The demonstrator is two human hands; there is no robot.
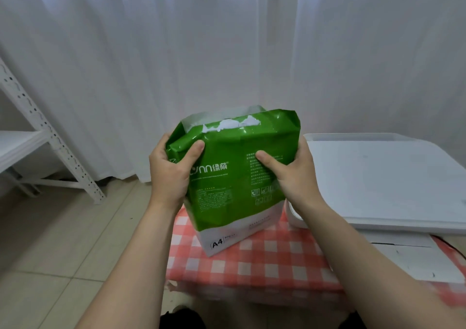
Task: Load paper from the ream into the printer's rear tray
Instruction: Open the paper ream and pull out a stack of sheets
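Note:
A green and white A4 paper ream [227, 177] stands tilted on end on the red-checked tablecloth [264, 260]. Its wrapper is torn open at the top, where white paper shows. My left hand [171, 170] grips the ream's left side, thumb on the front face. Gripping the right side is my right hand [292, 175], its thumb also on the front. The white printer [383, 177] sits to the right of the ream, its flat lid closed. Its rear tray is not visible.
A white curtain [227, 51] hangs close behind the table. A white metal shelf rack [37, 137] stands at the left on the tiled floor [63, 240]. A white sheet [416, 260] lies in front of the printer.

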